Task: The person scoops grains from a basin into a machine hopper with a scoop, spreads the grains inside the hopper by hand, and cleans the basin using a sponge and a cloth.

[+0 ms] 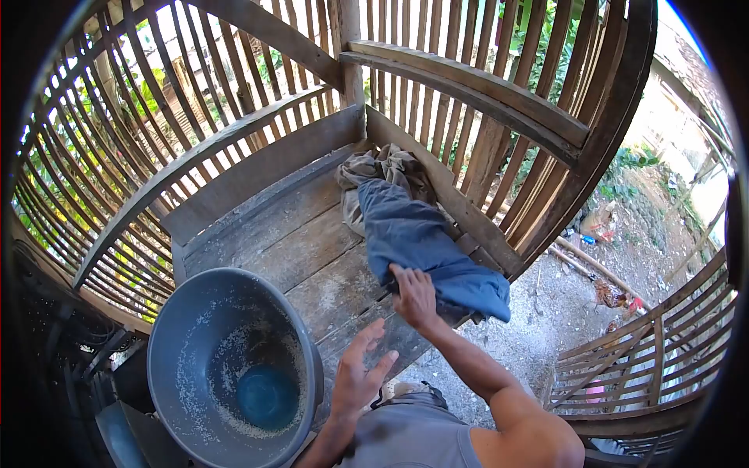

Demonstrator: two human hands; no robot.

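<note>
The right hand lay on the blue cloth, its grip pressed together on the near edge of the fabric, at about 5 o'clock from the middle of the wooden bench; the left hand hovered just below it with the fingers spread apart, holding nothing, near the front edge of the planks. The blue cloth stretched from the hand up toward 1 o'clock, where it touched a crumpled brown cloth in the far corner; both were lying loose and not folded, so the handling seemed only at its beginning, in my judgement. White grains were scattered over the planks between the cloths and the grey basin; the basin stood at 8 o'clock, tilted, with grains stuck on its inner wall. Slatted railings closed the bench from 9 to 3 o'clock; a chicken stood on the ground at 4 o'clock, well apart. The basin stood close beside the left hand and might hinder it.
</note>
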